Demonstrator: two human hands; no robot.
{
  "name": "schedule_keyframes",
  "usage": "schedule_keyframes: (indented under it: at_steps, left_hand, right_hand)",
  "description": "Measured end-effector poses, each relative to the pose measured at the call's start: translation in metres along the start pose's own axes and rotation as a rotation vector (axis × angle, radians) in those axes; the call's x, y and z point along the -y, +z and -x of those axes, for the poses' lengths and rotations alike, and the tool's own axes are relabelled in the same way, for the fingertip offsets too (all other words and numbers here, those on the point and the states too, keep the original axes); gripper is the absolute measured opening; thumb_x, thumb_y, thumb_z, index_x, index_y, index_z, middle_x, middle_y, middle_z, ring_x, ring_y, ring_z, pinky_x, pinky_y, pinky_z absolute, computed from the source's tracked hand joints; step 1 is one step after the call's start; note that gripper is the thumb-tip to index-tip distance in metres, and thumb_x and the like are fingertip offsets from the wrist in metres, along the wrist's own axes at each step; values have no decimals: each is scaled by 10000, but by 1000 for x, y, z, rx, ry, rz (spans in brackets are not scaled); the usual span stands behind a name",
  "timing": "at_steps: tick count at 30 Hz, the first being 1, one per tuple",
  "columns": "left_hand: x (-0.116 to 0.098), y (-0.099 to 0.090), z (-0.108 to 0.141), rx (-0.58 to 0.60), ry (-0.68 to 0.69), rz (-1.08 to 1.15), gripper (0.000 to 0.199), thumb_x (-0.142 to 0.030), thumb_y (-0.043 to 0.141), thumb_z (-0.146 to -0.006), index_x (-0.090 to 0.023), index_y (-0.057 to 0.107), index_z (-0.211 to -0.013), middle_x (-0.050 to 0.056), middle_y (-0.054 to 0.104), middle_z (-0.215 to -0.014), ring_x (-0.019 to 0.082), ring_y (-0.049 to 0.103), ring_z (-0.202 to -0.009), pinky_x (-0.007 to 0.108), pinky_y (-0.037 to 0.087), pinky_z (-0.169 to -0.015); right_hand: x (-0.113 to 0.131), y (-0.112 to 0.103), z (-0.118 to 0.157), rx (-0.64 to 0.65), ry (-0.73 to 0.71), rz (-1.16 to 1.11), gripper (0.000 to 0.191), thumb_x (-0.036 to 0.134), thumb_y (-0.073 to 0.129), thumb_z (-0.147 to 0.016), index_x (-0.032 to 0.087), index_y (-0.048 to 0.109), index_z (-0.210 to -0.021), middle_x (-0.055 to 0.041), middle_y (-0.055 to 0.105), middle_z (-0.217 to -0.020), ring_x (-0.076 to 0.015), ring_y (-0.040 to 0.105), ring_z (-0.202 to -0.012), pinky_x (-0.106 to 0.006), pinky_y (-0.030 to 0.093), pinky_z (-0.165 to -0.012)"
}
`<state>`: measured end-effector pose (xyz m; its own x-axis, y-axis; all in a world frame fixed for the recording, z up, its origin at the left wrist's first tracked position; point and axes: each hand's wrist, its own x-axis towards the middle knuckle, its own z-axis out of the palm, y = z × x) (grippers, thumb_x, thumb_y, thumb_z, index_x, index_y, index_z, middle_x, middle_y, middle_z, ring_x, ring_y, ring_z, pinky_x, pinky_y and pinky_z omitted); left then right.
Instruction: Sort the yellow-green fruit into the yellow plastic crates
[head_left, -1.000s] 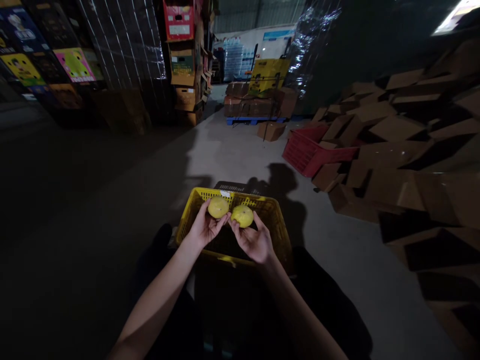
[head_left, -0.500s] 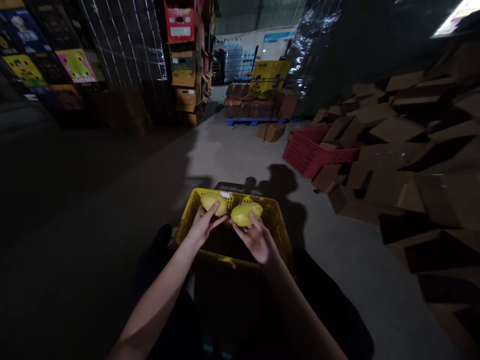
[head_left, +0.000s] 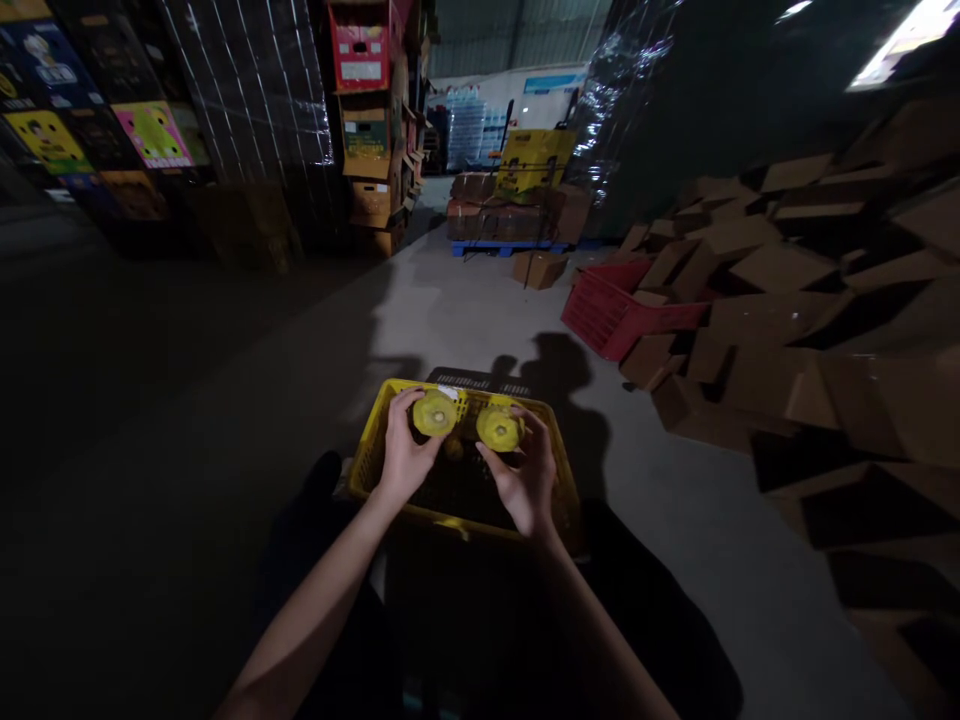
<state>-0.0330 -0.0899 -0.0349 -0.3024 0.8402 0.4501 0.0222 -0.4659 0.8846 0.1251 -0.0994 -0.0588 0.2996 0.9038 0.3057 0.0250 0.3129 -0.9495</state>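
Note:
My left hand (head_left: pixel 405 450) is closed around a yellow fruit (head_left: pixel 434 413), whose round end faces up toward me. A second yellow fruit (head_left: pixel 500 428) is in my right hand (head_left: pixel 529 475), gripped between thumb and fingers, also with an end turned up. The two fruits are apart, both above a yellow plastic crate (head_left: pixel 360 455) on the floor between my legs. Deep inside the crate, a small roundish item (head_left: pixel 454 448) shows dimly between my hands. The rest of the crate's inside is dark.
A red crate (head_left: pixel 611 325) and a large heap of cardboard boxes (head_left: pixel 780 370) lie on the right. Ahead stand a blue pallet (head_left: pixel 510 247) with wrapped goods and a yellow box (head_left: pixel 534 160). Stacked cartons (head_left: pixel 367 140) rise behind at the left.
Both hands have turned the fruits from lying sideways to end-up. My left fingers have moved round the far side of its fruit, and the hands are slightly farther apart.

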Motion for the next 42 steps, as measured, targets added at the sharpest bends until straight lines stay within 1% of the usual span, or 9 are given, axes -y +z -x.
schedule_keyframes:
  at_steps: [5, 14, 19, 23, 26, 29, 33, 39, 42]
  left_hand:
    - [0, 1, 0, 25, -28, 24, 481, -145, 794, -605, -240, 568, -1020, 75, 551, -1186, 259, 463, -1229, 403, 269, -1116]
    - [11, 2, 1, 66, -31, -19, 538, -146, 795, -601, -240, 548, -1070, 65, 549, -1171, 247, 481, -1196, 393, 273, -1109]
    - [13, 4, 1, 89, -17, -9, 500, -132, 791, -603, -238, 598, -1053, 65, 569, -1163, 251, 500, -1178, 404, 285, -1104]
    - [12, 2, -4, 108, -81, 91, 595, -150, 861, -510, -221, 634, -1056, 68, 588, -1122, 262, 529, -1131, 409, 337, -1068]
    - [11, -3, -9, 108, -130, 127, 635, -148, 898, -417, -221, 678, -1009, 64, 587, -1091, 280, 529, -1126, 427, 347, -1068]
    - [10, -6, -10, 160, -149, 119, 622, -149, 901, -410, -226, 708, -996, 67, 588, -1104, 297, 517, -1154, 425, 333, -1090]
    - [7, -6, -6, 266, -270, 217, 647, -147, 892, -445, -238, 672, -1047, 63, 606, -1145, 265, 540, -1157, 404, 384, -1059]
    - [-3, -9, -4, 235, -594, 455, 603, -138, 859, -520, -256, 586, -1045, 21, 644, -1044, 191, 638, -933, 350, 547, -843]
    - [-1, -13, -6, 293, -730, 539, 606, -176, 837, -584, -262, 570, -1121, 37, 630, -1098, 198, 657, -916, 381, 579, -801]
  right_hand:
    - [3, 2, 2, -26, -52, 93, 603, 191, 776, -646, 337, 493, -1159, -15, 543, -1292, -178, 548, -1132, -305, 501, -905]
    - [9, 2, -2, -101, -17, -113, 631, 72, 799, -539, 304, 565, -1078, -11, 580, -1258, -164, 577, -1066, -277, 518, -842]
    - [11, 6, 0, -27, -16, -109, 604, 72, 815, -515, 286, 590, -1033, -37, 615, -1227, -199, 592, -1079, -279, 541, -798]
    - [12, 8, -6, 32, 94, -224, 643, 35, 847, -434, 283, 585, -967, 7, 669, -1081, -155, 649, -942, -236, 560, -752]
    - [10, 0, -13, 99, 196, -338, 655, 3, 858, -382, 261, 618, -934, 20, 689, -987, -140, 664, -832, -232, 579, -690]
    - [7, -14, -16, 207, 233, -328, 642, 8, 860, -405, 243, 662, -969, 0, 695, -989, -161, 666, -853, -250, 583, -686]
    - [7, -32, -15, 257, 266, -329, 640, 46, 869, -452, 238, 664, -1026, -24, 702, -1020, -179, 671, -875, -270, 577, -714]
    - [15, -37, -13, 252, 436, -483, 452, 134, 846, -563, 210, 661, -969, -41, 721, -967, -214, 691, -873, -302, 587, -686]
    - [11, -37, -15, 259, 498, -578, 352, 168, 803, -636, 204, 668, -958, -55, 718, -962, -233, 686, -930, -315, 594, -701]
